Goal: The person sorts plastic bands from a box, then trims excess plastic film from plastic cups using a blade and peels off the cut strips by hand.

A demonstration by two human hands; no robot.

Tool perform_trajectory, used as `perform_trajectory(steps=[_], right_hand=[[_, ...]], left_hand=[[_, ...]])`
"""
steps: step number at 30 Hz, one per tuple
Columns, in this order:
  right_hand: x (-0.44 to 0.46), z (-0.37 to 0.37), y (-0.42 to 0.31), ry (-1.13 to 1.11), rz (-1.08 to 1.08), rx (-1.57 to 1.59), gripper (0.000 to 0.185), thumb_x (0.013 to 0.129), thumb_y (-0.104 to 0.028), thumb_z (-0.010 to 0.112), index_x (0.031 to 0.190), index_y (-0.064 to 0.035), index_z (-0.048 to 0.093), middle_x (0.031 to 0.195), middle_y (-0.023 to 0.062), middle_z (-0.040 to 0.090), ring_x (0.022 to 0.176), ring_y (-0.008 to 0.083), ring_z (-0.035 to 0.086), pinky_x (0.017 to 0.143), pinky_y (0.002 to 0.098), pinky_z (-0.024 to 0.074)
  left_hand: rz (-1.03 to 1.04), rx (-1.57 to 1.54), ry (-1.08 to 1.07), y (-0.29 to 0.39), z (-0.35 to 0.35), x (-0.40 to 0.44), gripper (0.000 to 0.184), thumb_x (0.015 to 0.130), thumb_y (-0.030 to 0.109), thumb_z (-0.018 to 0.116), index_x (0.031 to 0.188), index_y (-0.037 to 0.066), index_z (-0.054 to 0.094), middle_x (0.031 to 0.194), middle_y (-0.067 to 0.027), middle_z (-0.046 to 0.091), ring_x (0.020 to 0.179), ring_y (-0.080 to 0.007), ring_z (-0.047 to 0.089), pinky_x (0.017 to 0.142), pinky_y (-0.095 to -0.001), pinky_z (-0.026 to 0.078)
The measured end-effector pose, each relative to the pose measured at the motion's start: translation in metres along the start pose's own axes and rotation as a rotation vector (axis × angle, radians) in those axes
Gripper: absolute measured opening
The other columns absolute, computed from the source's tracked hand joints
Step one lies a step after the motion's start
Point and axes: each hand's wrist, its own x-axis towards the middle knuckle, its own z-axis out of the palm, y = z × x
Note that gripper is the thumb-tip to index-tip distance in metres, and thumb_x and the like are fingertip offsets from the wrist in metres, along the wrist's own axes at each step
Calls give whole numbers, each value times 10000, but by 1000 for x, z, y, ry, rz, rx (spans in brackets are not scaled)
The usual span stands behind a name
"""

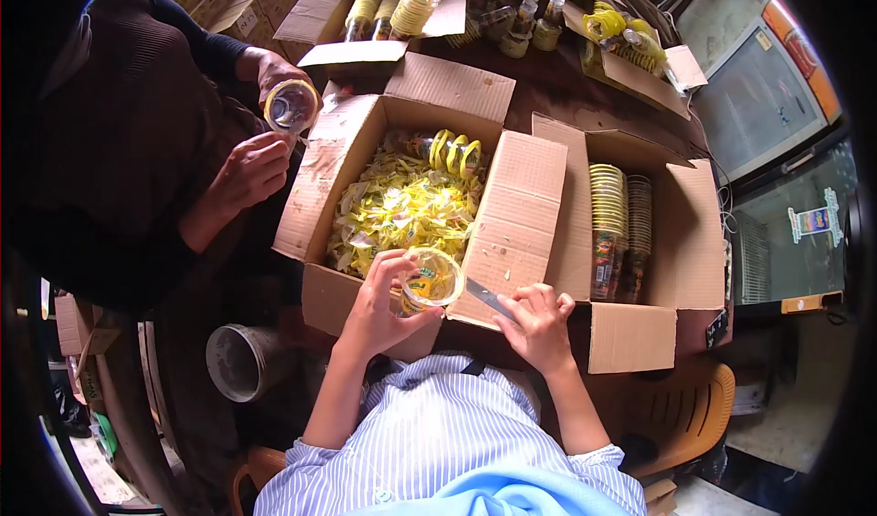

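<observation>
My left hand (376,304) is closed round a clear plastic cup (429,280) with yellow and green print, its open mouth tilted up toward me. In my right hand (539,326) is a knife (489,297), its blade pointing up and left to the cup's rim. Whether the blade touches the rim I cannot tell. Just beyond both hands stands an open cardboard box (513,207) holding a heap of yellow plastic scraps (406,201). Several yellow-rimmed cups (454,153) lie at the back of that box.
At left, a co-worker's hands (251,169) hold another clear cup (291,107). A second box (690,224) on the right contains stacked cups (609,215). More boxes and cups (416,9) stand at the back. A bucket (239,363) is at lower left, an orange chair (703,406) at lower right.
</observation>
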Motion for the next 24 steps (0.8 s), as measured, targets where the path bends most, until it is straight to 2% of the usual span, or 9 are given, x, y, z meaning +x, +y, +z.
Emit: perform_trajectory(steps=[3, 6, 10, 13, 14, 17, 21, 22, 24], right_hand=[[-10, -8, 3, -103, -56, 31, 362, 664, -177, 653, 1023, -167, 610, 1109, 18, 489, 1108, 177, 386, 825, 413, 257], [-18, -16, 3, -237, -4, -35, 483, 630, -148, 654, 1103, -193, 567, 1267, 40, 395, 1221, 203, 292, 905, 437, 227], [-36, 9, 25, -71, -49, -234, 432, 665, -148, 644, 1082, -245, 586, 1243, -14, 436, 1196, 181, 336, 892, 418, 220], [-45, 21, 35, 51, -81, -284, 425, 668, -130, 645, 1073, -249, 592, 1200, -34, 475, 1163, 162, 379, 877, 406, 220], [-46, 20, 37, 76, -110, -330, 426, 657, -164, 660, 1069, -249, 591, 1174, -36, 494, 1144, 151, 401, 864, 398, 223], [-40, 5, 28, 21, -19, -87, 455, 631, -224, 674, 1076, -235, 581, 1174, -30, 491, 1146, 153, 397, 860, 393, 224], [-38, -6, 26, 180, 108, 182, 544, 588, -281, 684, 1089, -118, 551, 1136, 47, 493, 1122, 213, 407, 890, 385, 204], [-39, -6, 27, 228, 116, 125, 521, 602, -262, 692, 1062, -66, 546, 1071, 105, 506, 1035, 237, 460, 863, 358, 280], [-43, 7, 27, 324, 328, 376, 532, 616, -264, 709, 1069, -52, 528, 1018, 107, 514, 965, 216, 490, 808, 330, 341]], left_hand=[[128, 206, 56, 3, -4, -1, 623, 544, 160, 817, 998, 66, 401, 1098, -127, 458, 1009, -248, 521, 747, -302, 468], [120, 212, 11, 9, -8, -1, 582, 516, 149, 820, 927, 54, 420, 1108, -132, 458, 970, -250, 537, 714, -301, 470], [192, 182, 4, 12, -10, 5, 488, 516, 120, 809, 859, 29, 473, 1156, -129, 445, 942, -244, 541, 685, -308, 468], [148, 150, 16, 8, -3, 2, 542, 505, 115, 814, 927, 13, 489, 1167, -134, 439, 916, -241, 537, 689, -314, 467], [264, 217, 22, 11, -7, 2, 533, 561, 158, 789, 975, 5, 492, 1165, -142, 436, 892, -243, 519, 692, -324, 463], [110, 83, -57, 17, -15, -4, 362, 654, 191, 722, 787, 19, 431, 1154, -181, 433, 1050, -317, 483, 799, -363, 448], [130, 194, -67, 23, -12, -4, 295, 700, 161, 658, 844, 8, 451, 1161, -187, 412, 1037, -327, 467, 854, -377, 416], [127, 204, -75, 25, -13, -4, 298, 695, 146, 648, 867, 6, 450, 1149, -186, 414, 1035, -330, 464, 861, -381, 410], [121, 224, -89, 33, -16, -2, 312, 686, 117, 628, 912, 1, 448, 1126, -184, 417, 1031, -335, 459, 875, -389, 399]])
